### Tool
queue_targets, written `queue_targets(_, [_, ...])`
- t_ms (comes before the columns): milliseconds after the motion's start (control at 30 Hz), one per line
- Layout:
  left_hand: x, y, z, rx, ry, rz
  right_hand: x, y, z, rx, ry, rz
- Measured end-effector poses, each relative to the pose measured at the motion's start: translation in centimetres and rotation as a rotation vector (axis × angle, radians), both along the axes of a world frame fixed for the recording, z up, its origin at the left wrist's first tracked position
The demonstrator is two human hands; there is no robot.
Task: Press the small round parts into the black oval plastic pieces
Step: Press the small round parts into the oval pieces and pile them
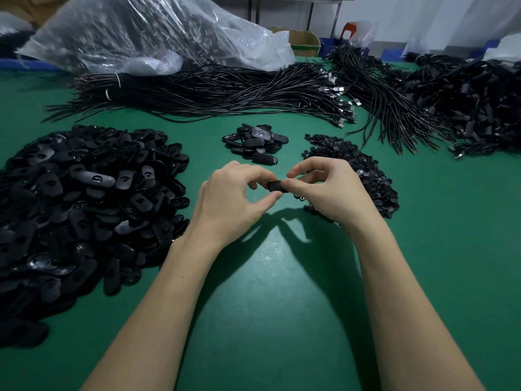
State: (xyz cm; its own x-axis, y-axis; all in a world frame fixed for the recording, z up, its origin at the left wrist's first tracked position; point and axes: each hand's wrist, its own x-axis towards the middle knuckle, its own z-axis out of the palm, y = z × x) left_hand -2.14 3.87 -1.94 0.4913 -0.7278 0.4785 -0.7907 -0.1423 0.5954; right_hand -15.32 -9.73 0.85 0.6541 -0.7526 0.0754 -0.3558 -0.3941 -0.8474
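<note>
Both hands meet above the green table (253,306), each gripping the same black oval piece (275,186). The left hand (231,198) pinches its left end between thumb and curled fingers. The right hand (327,187) pinches its right end, thumb along the near side and index finger bent over the top. The piece sits in the air between the 2 sets of fingertips, just above the table. Whether a round part is already seated in it cannot be told, since the fingers cover most of it.

To the left lies a large heap of black oval pieces (84,198), spreading to the near edge of the view. Beyond the hands, a small pile of oval pieces (255,143) rests well apart from the big heap. Just right of the hands, partly behind the right wrist, is a pile of small round parts (363,170).

Farther back, bundles of black cables (211,94) stretch across the table, some ending in metal plugs. A clear plastic bag (146,32) full of dark items sits behind them at the left. A cardboard box (304,42) stands at the far edge.
</note>
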Motion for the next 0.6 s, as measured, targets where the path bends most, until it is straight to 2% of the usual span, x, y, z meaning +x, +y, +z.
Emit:
queue_targets(167, [0.38, -0.02, -0.07, -0.051, 0.175, -0.048, -0.49, 0.13, -0.19, 0.306, -0.073, 0.068])
queue_targets(233, [0.46, 0.01, -0.04, -0.027, 0.29, -0.077, -0.54, 0.2, -0.32, 0.365, -0.099, 0.088])
queue_targets(333, [0.35, -0.14, 0.2, 0.022, 0.54, -0.138, -0.39, 0.19, -0.5, 0.323, -0.094, 0.097])
queue_targets(400, [0.25, -0.28, 0.38, 0.023, 0.643, -0.131, -0.21, 0.22, -0.66, 0.275, -0.085, 0.113])
queue_targets(600, [0.53, -0.1, 0.58, 0.01, 0.698, -0.11, -0.11, 0.03, -0.85, 0.228, -0.087, 0.172])
